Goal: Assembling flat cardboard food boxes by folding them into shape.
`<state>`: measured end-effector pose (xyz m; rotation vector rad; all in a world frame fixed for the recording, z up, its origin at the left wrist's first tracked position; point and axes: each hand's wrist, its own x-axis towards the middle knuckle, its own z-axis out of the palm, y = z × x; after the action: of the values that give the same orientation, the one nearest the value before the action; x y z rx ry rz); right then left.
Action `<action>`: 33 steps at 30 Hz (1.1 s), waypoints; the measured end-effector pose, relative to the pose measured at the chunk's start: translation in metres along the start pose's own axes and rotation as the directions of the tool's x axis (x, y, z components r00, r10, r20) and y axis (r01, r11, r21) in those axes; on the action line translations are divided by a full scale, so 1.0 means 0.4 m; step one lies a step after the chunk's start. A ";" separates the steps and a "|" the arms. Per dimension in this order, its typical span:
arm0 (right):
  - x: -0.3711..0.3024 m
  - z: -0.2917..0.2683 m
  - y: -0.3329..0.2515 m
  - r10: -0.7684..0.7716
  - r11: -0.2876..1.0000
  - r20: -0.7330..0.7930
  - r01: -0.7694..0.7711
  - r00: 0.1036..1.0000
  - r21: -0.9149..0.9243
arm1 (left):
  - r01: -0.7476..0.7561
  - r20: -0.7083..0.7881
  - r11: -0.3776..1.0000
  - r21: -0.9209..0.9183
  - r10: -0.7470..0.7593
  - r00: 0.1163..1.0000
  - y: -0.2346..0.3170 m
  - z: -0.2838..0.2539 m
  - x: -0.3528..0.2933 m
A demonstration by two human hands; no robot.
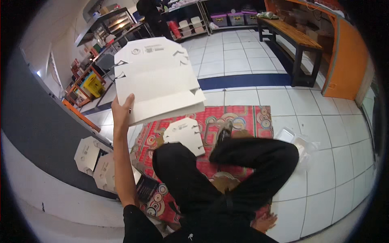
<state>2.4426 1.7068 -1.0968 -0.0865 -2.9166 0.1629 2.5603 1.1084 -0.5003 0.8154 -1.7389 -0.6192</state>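
My left hand [122,110] is raised at the end of an outstretched arm, its thumb on top, gripping the lower left edge of a white cardboard box blank [158,83]. The blank is unfolded, with slots and tabs along its sides and small dark print on its far flap. At its near edge a second layer shows. Down by my right hip, my right hand [265,222] lies with fingers stretched out at the mat's edge, holding nothing. Another white box blank [186,135] lies on the red patterned mat [259,121] beyond my bent knee.
More cardboard blanks [87,156] lie by the grey wall at left. Clear plastic packaging [302,148] sits on the tiles right of my knee. A wooden bench [291,32] stands at the far right, purple-lidded bins [235,19] at the back. Another person [154,18] stands far off.
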 end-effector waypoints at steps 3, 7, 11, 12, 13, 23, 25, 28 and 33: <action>0.014 -0.064 -0.022 -0.007 0.997 0.076 0.001 0.997 0.074 | 0.111 0.009 0.988 -0.108 -0.111 0.994 0.047 0.000 -0.028; 0.003 -0.011 -0.028 0.069 0.991 0.015 -0.070 0.998 0.110 | 0.091 -0.062 0.985 -0.145 -0.101 0.993 0.080 0.022 -0.048; 0.010 -0.021 -0.046 0.077 0.986 -0.008 -0.075 0.997 0.150 | 0.064 -0.199 0.991 -0.117 -0.086 0.976 0.143 0.001 -0.092; 0.010 -0.020 -0.047 0.077 0.985 -0.011 -0.074 0.997 0.158 | 0.079 -0.213 0.989 -0.127 -0.105 0.971 0.159 0.007 -0.103; 0.021 -0.017 -0.050 0.062 0.983 -0.014 -0.059 0.998 0.177 | 0.088 -0.244 0.987 -0.131 -0.118 0.963 0.181 -0.008 -0.114; 0.096 -0.017 -0.087 -0.178 0.900 0.126 0.109 0.976 0.423 | 0.067 -0.199 0.997 -0.028 -0.072 0.977 0.243 -0.055 -0.128; 0.123 -0.029 -0.095 -0.209 0.873 0.142 0.119 0.968 0.473 | 0.059 -0.118 0.996 -0.070 -0.067 0.991 0.244 0.014 -0.122; 0.176 -0.051 -0.123 -0.224 0.848 0.136 0.124 0.965 0.515 | 0.159 0.073 0.962 -0.223 -0.146 0.987 0.181 0.124 -0.127; 0.264 -0.163 -0.256 -0.278 0.771 0.093 0.164 0.956 0.616 | 0.227 0.256 0.896 -0.382 -0.133 0.958 0.101 0.206 -0.220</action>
<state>2.3494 1.6192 -0.9991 0.3975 -2.8528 1.0992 2.4901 1.2035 -0.5476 0.6306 -1.6565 -1.1973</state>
